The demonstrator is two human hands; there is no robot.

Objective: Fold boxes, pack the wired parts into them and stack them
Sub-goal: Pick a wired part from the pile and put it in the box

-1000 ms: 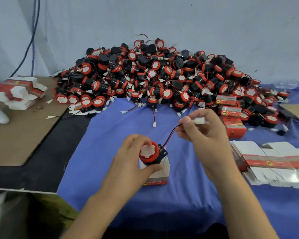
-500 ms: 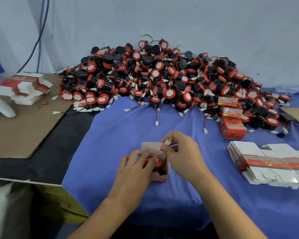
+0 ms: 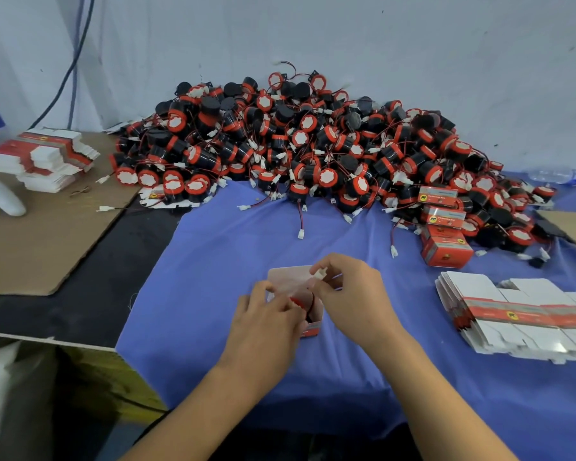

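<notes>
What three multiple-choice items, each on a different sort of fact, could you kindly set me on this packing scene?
1. The closed red cardboard boxes lie:
A) at the right edge of the pile of black-and-red wired parts
B) on the brown cardboard sheet
C) on the floor

2. The fabric cloth covering the table is:
A) green
B) blue
C) yellow

3. The small white-and-red cardboard box between the left hand and right hand is:
A) taped shut
B) flattened
C) open on top, with a part inside

Answers:
1 A, they sit against the pile's right side.
2 B, the cloth reads plainly blue.
3 C, its flap stands up and a red-and-black part shows inside.
</notes>
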